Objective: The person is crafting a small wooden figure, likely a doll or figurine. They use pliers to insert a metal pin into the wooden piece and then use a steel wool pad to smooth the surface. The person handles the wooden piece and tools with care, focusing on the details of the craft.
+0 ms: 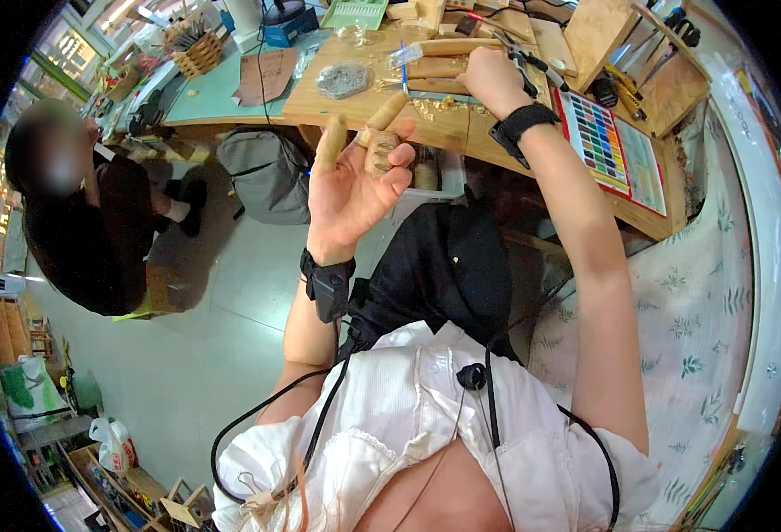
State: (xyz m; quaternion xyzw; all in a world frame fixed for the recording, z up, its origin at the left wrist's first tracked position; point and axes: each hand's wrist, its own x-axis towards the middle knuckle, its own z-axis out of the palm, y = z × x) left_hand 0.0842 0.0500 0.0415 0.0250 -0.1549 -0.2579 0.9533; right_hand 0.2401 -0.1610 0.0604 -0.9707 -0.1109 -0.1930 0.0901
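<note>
My left hand (351, 204) is raised palm up in front of the table. Its curled fingers hold a small carved wooden piece (380, 154) with dark marks on it. Tan wraps cover the thumb and a fingertip. Over the tabletop, my right hand (494, 82) points downward with its fingers bent at the ends of several wooden rods or handles (444, 68). What those fingers grip is hidden beneath the hand. Pale wood shavings (435, 110) lie just below the rods.
A paint set (594, 142) lies at the table's right edge, near a wooden tool rack (674, 80). A clear plastic-wrapped grey lump (343, 80) sits left of the rods. A grey backpack (264, 173) stands on the floor. Another person (80, 222) sits at the left.
</note>
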